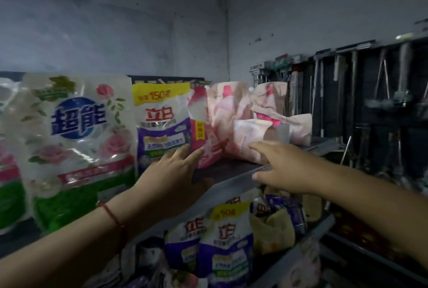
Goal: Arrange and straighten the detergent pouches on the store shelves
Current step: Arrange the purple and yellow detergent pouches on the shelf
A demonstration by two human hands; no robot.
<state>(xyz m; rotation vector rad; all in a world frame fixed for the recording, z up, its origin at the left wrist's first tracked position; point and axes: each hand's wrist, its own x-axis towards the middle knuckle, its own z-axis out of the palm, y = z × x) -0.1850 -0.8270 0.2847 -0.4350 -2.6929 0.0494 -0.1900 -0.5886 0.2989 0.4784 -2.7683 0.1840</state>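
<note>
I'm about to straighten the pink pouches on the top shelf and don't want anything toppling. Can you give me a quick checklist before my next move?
1. Left hand free to steady: ok, fingers straight against the purple pouch.
2. Right hand free: ok, open, fingers reaching the slumped pink pouch.
3. Pink pouches upright: not ok, the crumpled pouches behind lean and fold.
4. Green rose pouch standing: ok.
5. Bare shelf in front: ok.
6. Caps sealed: cannot tell.
</note>
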